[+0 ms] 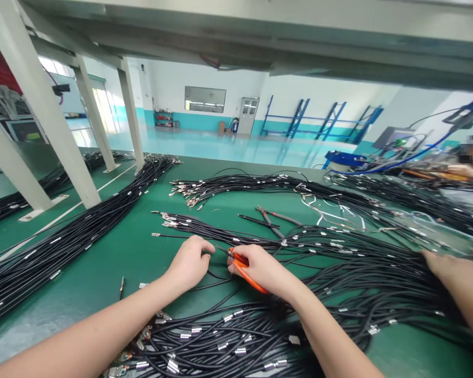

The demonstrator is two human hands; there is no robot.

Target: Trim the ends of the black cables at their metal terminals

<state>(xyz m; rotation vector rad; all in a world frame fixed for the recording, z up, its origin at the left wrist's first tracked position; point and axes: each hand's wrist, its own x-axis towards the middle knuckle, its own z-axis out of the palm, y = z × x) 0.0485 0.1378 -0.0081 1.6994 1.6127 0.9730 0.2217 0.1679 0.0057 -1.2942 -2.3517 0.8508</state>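
Note:
My left hand (193, 261) is closed in a pinch on a black cable (208, 252), most of which the fingers hide. Just to its right, my right hand (254, 265) grips a pair of pliers with orange handles (249, 278). Their dark, narrow tip points left toward my left fingertips; whether it touches the cable I cannot tell. Below both hands lies a heap of black cables (213, 320) with silvery sleeves and metal ends. A thinner bundle of black cables (205, 229) with metal terminals stretches behind my hands.
Another person's hand (437, 262) rests on cables at the right. Pliers with dark grips (267, 218) and a black pen-like tool (256, 221) lie on the green table (150, 257). A long cable bundle (90, 220) runs along the left, beside white metal posts (55, 115). An overhead beam (236, 37) spans the top.

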